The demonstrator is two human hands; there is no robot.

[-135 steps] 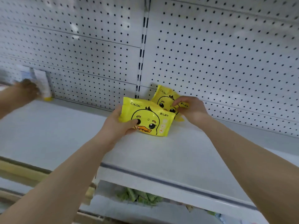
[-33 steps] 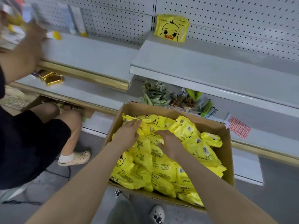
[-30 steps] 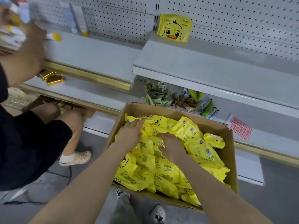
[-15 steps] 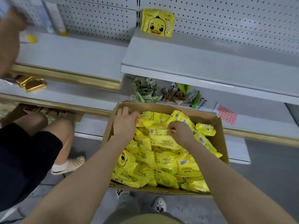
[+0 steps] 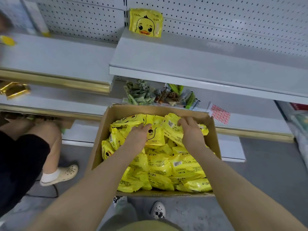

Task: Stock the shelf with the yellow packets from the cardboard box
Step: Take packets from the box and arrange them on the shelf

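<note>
An open cardboard box (image 5: 215,140) on the floor is full of several yellow duck packets (image 5: 176,169). My left hand (image 5: 137,137) grips a face-up duck packet (image 5: 155,136) near the box's far side. My right hand (image 5: 190,130) grips another yellow packet (image 5: 172,129), barcode side up, just right of it. Yellow duck packets (image 5: 145,22) stand against the pegboard at the left end of the white shelf (image 5: 200,64); how many stand there I cannot tell.
Another person crouches at the left, with a knee (image 5: 45,130) and a cream clog (image 5: 61,175) close to the box. Green and brown snack packets (image 5: 156,95) lie on the lower shelf behind the box. Gold packets (image 5: 14,89) sit at far left. My shoes (image 5: 158,210) stand before the box.
Since 4.5 s ago my hands left the shelf and went down into the box. In the last second both hands moved toward the box's far side and closed on packets.
</note>
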